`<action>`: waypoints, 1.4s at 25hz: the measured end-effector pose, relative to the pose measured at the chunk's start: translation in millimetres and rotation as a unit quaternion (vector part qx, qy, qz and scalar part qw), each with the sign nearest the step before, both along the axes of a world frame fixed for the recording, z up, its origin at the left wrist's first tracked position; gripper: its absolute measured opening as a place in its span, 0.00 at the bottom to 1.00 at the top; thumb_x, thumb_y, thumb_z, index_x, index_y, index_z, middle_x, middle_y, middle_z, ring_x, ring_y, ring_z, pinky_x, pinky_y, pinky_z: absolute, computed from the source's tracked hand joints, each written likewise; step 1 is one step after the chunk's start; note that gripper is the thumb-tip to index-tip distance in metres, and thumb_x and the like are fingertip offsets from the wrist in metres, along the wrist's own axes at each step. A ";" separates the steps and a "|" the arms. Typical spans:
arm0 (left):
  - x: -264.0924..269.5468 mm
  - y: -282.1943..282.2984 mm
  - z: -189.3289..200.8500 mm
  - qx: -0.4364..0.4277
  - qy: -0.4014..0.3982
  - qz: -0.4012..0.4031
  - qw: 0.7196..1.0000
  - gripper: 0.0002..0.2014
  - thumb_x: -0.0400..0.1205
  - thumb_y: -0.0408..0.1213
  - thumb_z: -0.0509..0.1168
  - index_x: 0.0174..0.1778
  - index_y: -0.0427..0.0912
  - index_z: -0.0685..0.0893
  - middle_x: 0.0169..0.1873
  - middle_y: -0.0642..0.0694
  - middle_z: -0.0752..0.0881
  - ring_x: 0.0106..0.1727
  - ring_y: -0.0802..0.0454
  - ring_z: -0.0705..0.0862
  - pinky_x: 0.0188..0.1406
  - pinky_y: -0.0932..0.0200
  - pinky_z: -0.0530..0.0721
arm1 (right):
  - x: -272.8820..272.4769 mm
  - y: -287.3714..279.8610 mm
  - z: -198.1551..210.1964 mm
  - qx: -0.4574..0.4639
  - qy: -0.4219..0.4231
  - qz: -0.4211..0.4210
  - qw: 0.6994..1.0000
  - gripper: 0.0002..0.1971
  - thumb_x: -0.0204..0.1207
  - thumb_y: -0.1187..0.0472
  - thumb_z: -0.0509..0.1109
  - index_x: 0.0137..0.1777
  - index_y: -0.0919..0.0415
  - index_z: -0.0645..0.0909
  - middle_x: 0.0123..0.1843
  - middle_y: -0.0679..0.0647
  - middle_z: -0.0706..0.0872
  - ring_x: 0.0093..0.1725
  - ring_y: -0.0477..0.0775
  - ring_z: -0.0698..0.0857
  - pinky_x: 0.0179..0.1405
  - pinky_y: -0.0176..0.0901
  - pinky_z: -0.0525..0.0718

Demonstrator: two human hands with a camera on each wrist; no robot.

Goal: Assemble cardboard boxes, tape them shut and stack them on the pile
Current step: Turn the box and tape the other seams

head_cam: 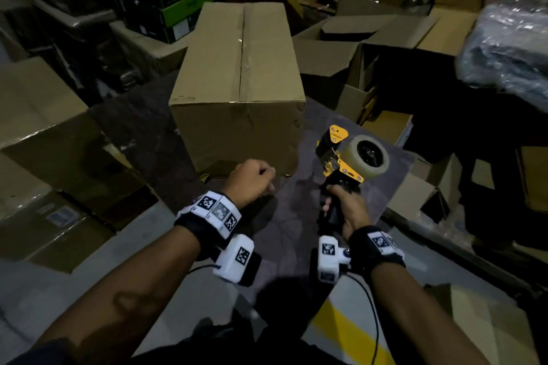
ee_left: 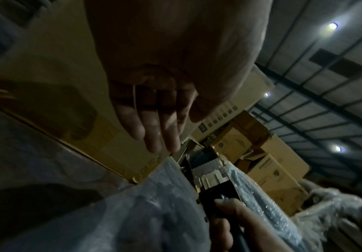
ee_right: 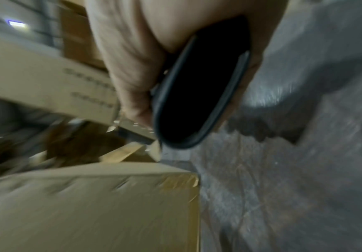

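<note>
Right hand [head_cam: 345,206], at 5 o'clock, wrapped around black handle of tape dispenser [head_cam: 353,154]. Left hand [head_cam: 252,179], at centre, loosely curled, apparently holding nothing. Beyond, at 12 o'clock, closed cardboard box [head_cam: 237,80] on dark mat [head_cam: 142,127].

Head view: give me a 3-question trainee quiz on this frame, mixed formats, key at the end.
1. True or false: the top flaps of the cardboard box are closed along the centre seam.
2. Which hand grips the tape dispenser? A) left hand B) right hand C) neither
3. Fill in: the left hand is in front of the box's near ____ face.

Key: 1 true; 2 B, the right hand wraps the black handle; 3 end. The left hand holds nothing, fingers loosely curled.
</note>
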State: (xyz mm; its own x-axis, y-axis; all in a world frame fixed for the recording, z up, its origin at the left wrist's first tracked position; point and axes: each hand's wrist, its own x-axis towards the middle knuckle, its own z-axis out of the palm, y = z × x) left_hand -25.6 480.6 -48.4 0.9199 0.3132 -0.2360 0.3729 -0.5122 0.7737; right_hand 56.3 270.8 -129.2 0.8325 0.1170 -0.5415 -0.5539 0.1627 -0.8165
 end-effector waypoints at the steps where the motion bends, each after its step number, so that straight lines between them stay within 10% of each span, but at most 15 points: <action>1: 5.7 -5.9 5.3 -0.077 -0.002 0.018 0.997 0.14 0.87 0.41 0.59 0.42 0.38 0.85 0.29 0.46 0.88 0.34 0.45 0.87 0.40 0.48 0.85 | -7.1 -3.3 7.6 0.012 -0.023 0.011 1.000 0.06 0.79 0.65 0.72 0.51 0.66 0.80 0.25 0.57 0.78 0.19 0.53 0.76 0.20 0.40 0.77; 5: 22.0 -30.7 41.5 -0.274 0.045 0.061 0.959 0.24 0.88 0.52 0.54 0.37 0.35 0.80 0.21 0.43 0.82 0.19 0.49 0.79 0.19 0.64 0.72 | -32.5 -5.8 42.6 0.007 -0.118 0.041 0.992 0.08 0.79 0.62 0.75 0.51 0.63 0.79 0.25 0.60 0.79 0.19 0.54 0.77 0.19 0.38 0.78; 12: 19.2 -37.1 72.6 -0.487 0.072 0.051 0.869 0.34 0.78 0.68 0.55 0.49 0.34 0.82 0.34 0.42 0.87 0.29 0.48 0.84 0.16 0.69 0.73 | -50.3 -4.1 73.8 -0.044 -0.237 0.031 0.970 0.05 0.79 0.68 0.75 0.45 0.65 0.81 0.26 0.59 0.82 0.21 0.55 0.81 0.23 0.43 0.83; 24: -3.3 -34.9 88.6 -0.436 0.017 0.080 0.896 0.10 0.86 0.33 0.56 0.45 0.34 0.80 0.29 0.44 0.89 0.17 0.56 0.80 0.10 0.71 0.66 | -42.6 -5.8 68.8 -0.152 -0.299 0.051 0.941 0.04 0.62 0.65 0.72 0.28 0.58 0.85 0.20 0.48 0.79 0.22 0.52 0.77 0.31 0.50 0.76; 35: -14.5 -35.6 86.7 -0.452 0.059 0.114 0.883 0.12 0.86 0.28 0.53 0.37 0.36 0.75 0.26 0.47 0.79 0.13 0.61 0.67 0.08 0.73 0.56 | -38.3 0.9 67.2 -0.184 -0.223 0.050 0.956 0.08 0.70 0.67 0.75 0.31 0.60 0.81 0.19 0.50 0.79 0.20 0.56 0.79 0.22 0.41 0.77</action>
